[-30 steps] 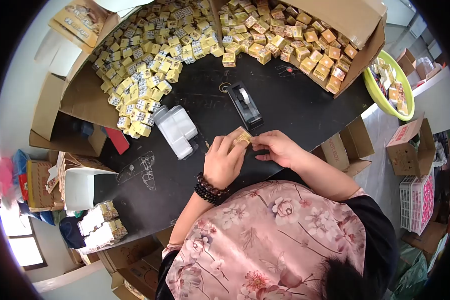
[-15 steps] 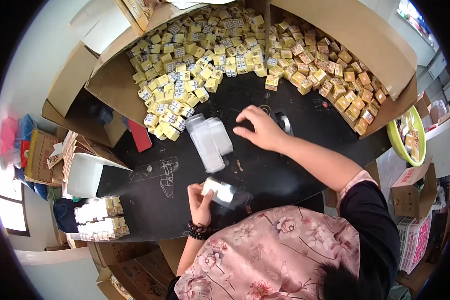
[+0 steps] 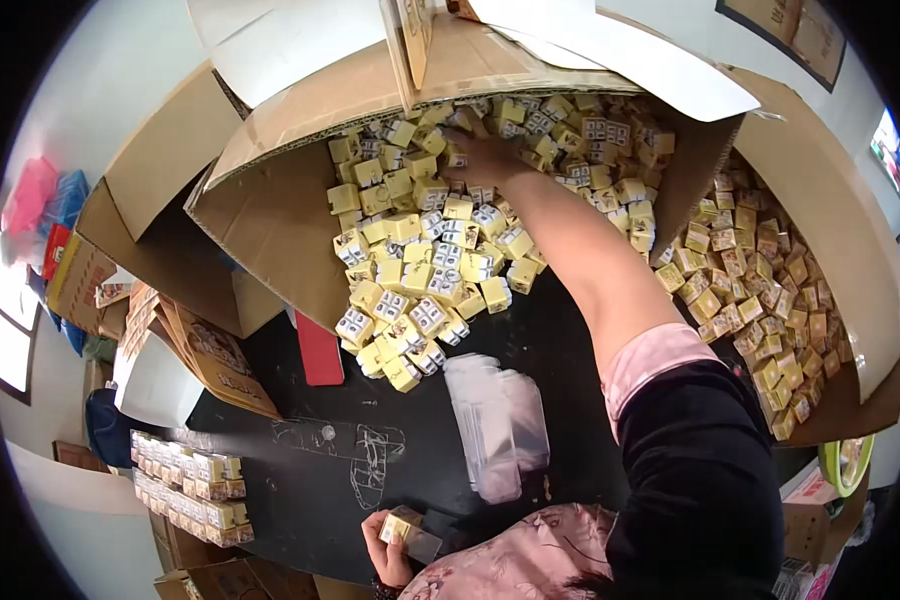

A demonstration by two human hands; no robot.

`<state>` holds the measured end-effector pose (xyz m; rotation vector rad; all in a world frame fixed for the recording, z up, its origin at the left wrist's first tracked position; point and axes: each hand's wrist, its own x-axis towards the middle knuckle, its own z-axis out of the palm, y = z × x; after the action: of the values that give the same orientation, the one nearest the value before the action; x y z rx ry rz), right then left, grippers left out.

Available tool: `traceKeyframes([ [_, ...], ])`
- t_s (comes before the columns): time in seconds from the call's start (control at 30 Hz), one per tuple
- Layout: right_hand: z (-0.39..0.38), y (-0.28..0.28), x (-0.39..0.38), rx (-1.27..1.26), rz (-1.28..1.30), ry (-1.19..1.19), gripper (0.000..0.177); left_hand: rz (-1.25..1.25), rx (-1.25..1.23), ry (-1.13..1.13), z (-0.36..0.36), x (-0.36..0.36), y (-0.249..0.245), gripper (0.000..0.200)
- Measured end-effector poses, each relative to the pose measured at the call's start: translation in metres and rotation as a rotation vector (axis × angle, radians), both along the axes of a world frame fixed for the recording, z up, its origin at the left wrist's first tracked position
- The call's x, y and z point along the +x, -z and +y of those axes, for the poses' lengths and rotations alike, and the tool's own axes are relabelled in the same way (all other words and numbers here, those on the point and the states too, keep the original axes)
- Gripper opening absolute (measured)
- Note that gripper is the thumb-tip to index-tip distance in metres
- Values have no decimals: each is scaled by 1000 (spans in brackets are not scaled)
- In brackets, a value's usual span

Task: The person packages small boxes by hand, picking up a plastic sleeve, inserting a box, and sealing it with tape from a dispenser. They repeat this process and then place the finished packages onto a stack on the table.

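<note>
Below, at the lower centre of the frame: one left hand [image 3: 391, 553], fingers and thumb closed on one small printed box [image 3: 402, 524], with a clear plastic bag [image 3: 425, 545] extending from it to the right; one dark beaded bracelet [image 3: 382, 590] at the wrist. Upper centre: one right hand [image 3: 483, 158], palm down and partly open, fingers among a heap of small yellow boxes [image 3: 400, 225]; whether it grips one cannot be told. The heap lies in a large cardboard carton [image 3: 280, 215], open toward the viewer, and spills onto a black tabletop [image 3: 320, 480]. Right of the frame: a second carton [image 3: 820, 200] with smaller orange-yellow boxes [image 3: 760, 290]. Centre, just below the spill: one overlapping stack of clear plastic bags [image 3: 497, 425], lying flat. Left of centre: one red flat item [image 3: 318, 350], near the spilled boxes; beneath it, chalk-like line markings [image 3: 370, 460] on the tabletop. Lower left: a block of boxes in rows [image 3: 192, 488]. Right edge, low: one yellow-green basin [image 3: 848, 465], partly hidden by the second carton.
</note>
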<state>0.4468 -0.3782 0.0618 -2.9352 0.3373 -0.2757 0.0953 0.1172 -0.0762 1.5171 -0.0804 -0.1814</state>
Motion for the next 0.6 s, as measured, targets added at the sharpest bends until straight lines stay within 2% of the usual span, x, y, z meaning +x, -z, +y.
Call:
traceKeyframes([
  [0.07, -2, 15, 17, -36, -78, 17, 77, -30, 7, -58, -4, -3, 4, 34],
  [0.1, 1, 8, 11, -61, -62, 18, 76, 45, -2, -131, -19, -5, -16, 33],
  [0.2, 0, 15, -7, -61, -8, 16, 72, -17, 26, -107, -7, -6, 6, 32],
  [0.27, 6, -1, -40, -36, 81, -27, 70, -20, -3, -76, -9, -4, 6, 33],
  [0.33, -7, 26, -43, -17, 93, -132, 70, -47, 22, -50, -5, -3, 7, 34],
  [0.37, -22, 59, -34, 79, 257, -122, 70, -64, 33, -28, -3, -3, 10, 34],
  [0.43, 18, 36, -95, 42, 232, -107, 66, -90, 48, 12, -3, -3, 9, 38],
  [0.47, 31, 30, -112, 40, 317, -101, 63, -90, 40, 11, -5, -4, 8, 38],
  [0.53, 28, 45, -128, 146, 275, -217, 62, -51, 20, 24, -8, -3, 2, 43],
  [0.57, 22, 44, -135, 105, 246, -243, 62, -50, 22, 24, -12, -3, -4, 43],
  [0.6, 14, 37, -136, 91, 145, -177, 62, -37, 6, 8, -22, -3, -19, 43],
])
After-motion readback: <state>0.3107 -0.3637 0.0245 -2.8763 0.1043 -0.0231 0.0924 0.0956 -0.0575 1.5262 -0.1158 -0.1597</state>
